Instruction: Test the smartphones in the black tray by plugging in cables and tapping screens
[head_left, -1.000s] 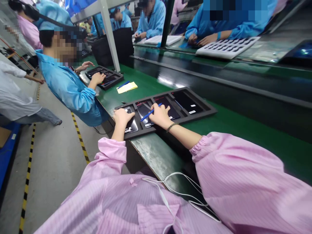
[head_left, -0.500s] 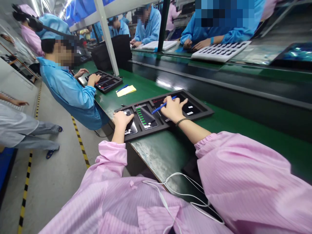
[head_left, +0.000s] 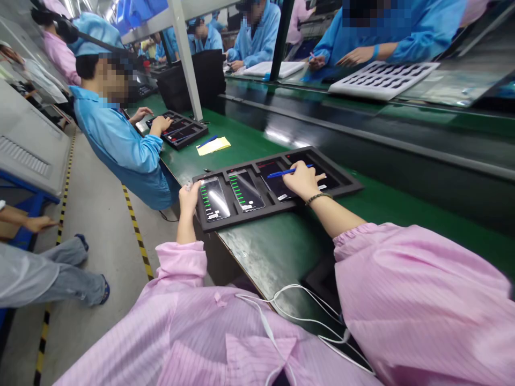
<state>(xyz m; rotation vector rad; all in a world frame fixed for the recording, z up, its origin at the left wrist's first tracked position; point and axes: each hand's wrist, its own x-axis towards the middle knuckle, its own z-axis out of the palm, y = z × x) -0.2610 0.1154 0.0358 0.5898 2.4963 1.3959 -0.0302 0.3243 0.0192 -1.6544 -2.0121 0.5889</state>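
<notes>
On the green bench lies a dark foam tray with several smartphones in its slots. The leftmost smartphone and the smartphone beside it are lit, with green bars down one side. My left hand is closed around the tray's left end, its thumb on the rim. A blue pen is held in my right hand, which is over the two smartphones on the right and partly covers them. A third smartphone has a dark screen with small red text.
At the left, a co-worker in blue handles another dark tray. Yellow paper with a pen on it lies between the trays. Across the bench are a white slotted tray and other workers. A white cable hangs by my lap.
My left hand has moved off the leftmost smartphone to the tray's end, and green bars now show on that screen. My right hand has moved right with the pen, now lying flatter.
</notes>
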